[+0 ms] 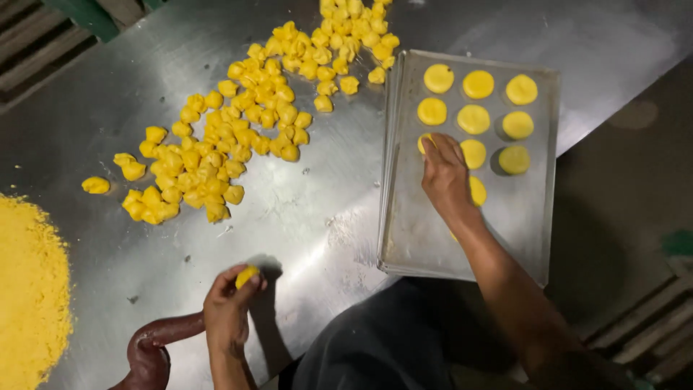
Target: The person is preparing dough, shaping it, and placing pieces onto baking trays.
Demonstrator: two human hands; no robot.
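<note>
My left hand [228,307] holds a small yellow dough ball [247,275] between its fingertips, low over the steel table [310,217]. My right hand [444,170] lies flat on the metal baking tray [404,238], fingers pressing on a flattened yellow dough disc [424,141] in the tray's left column. Several other round yellow discs [473,119] lie in rows on the tray's far half. A big scatter of yellow dough lumps [238,130] covers the table to the left of the tray.
A heap of yellow crumbly flour [29,289] lies at the table's left edge. A dark reddish curved object [151,350] sits by my left wrist. The table's right edge drops off beyond the tray. Wooden slats [36,36] show at top left.
</note>
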